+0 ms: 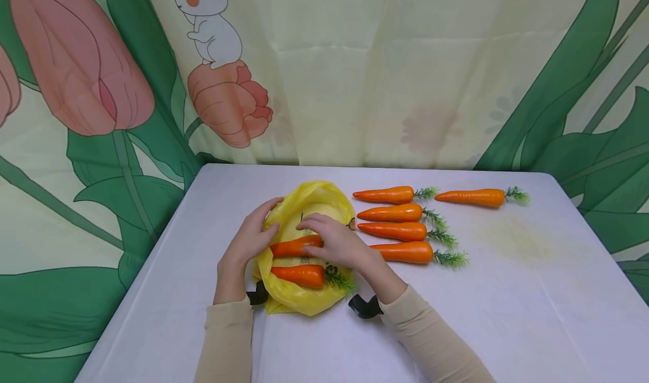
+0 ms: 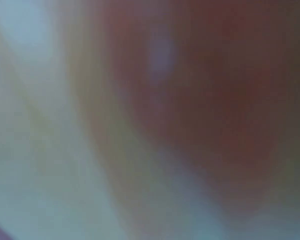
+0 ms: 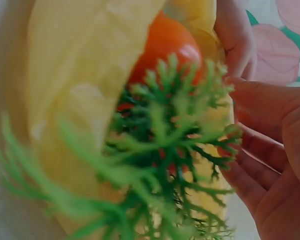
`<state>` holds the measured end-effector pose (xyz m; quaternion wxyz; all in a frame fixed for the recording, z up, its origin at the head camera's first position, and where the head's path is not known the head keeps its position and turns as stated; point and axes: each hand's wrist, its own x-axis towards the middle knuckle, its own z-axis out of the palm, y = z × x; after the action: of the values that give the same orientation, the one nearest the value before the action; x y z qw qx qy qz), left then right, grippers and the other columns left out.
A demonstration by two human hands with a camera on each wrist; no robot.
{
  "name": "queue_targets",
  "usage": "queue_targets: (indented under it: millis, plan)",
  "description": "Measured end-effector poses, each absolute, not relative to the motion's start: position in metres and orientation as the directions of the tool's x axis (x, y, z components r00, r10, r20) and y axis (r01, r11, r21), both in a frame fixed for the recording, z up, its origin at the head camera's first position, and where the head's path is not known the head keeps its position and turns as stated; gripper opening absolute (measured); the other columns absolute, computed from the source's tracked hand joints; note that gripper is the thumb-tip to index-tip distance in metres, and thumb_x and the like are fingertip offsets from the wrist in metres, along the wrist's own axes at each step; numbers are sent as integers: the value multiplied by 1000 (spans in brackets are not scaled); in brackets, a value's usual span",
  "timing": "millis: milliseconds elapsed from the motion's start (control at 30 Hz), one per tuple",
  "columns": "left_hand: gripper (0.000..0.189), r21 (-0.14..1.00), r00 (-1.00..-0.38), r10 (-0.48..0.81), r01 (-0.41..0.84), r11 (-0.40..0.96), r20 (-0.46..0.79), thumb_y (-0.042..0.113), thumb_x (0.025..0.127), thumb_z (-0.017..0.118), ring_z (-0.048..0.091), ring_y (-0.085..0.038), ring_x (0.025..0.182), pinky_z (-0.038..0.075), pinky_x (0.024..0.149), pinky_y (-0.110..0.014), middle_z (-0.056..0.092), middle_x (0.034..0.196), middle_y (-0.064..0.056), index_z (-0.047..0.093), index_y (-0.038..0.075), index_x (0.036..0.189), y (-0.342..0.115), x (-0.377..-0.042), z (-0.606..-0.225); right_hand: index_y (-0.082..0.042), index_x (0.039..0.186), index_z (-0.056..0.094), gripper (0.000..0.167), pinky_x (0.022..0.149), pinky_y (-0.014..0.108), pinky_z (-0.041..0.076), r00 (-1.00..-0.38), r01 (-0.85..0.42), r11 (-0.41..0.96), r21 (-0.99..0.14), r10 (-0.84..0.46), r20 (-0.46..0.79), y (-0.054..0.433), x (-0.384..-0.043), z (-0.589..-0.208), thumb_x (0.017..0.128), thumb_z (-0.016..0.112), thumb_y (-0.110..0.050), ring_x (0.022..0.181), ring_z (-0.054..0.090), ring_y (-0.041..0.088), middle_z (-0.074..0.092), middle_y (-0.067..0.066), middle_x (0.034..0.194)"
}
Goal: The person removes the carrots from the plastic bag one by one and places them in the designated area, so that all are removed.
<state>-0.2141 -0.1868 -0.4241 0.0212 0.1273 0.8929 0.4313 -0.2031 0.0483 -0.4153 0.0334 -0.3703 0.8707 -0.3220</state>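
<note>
A yellow plastic bag (image 1: 324, 304) lies with its mouth spread wide. My left hand (image 1: 252, 234) holds the bag's left rim, thumb on the inside and fingers outside. Two orange toy carrots with green tops are in the bag: an upper carrot (image 1: 289, 248) and a lower carrot (image 1: 299, 276), tips to the left. Over the upper carrot's top end is my right hand (image 1: 337, 239), its fingers extended and loosely bent, the thumb close to the carrot. In the right wrist view, green leaves (image 3: 160, 125) cover part of a carrot beside the right hand's fingers. The left wrist view is blurred.
Right of the bag, several carrots (image 1: 392, 231) lie in a column on the white table (image 1: 487, 326), the lowest partly behind the right wrist. One more carrot (image 1: 471, 197) lies farther right at the back. A printed curtain (image 1: 345, 90) hangs behind the table.
</note>
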Motion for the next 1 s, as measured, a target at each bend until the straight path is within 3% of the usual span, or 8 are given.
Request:
queue_targets:
  millis: [433,1000]
  plan:
    - [56,773,-971,230,195,603,66,9,99,54,39,-33,139,29,114,-58,44,154,-10,42,15,153,-188,-215,-426,-8,135,61,43,110,39,41,-735,-612,619,-493,-675,65,42,-201,-429,96,70,-25,129,51,24,55,7,140]
    - [56,775,-962,255,236,587,99,6,98,55,45,-33,135,35,112,-56,46,152,-10,44,13,152,-184,-214,-427,-7,125,67,34,102,35,47,-690,-710,596,-375,-693,207,43,-201,-443,94,74,-19,118,52,23,58,6,128]
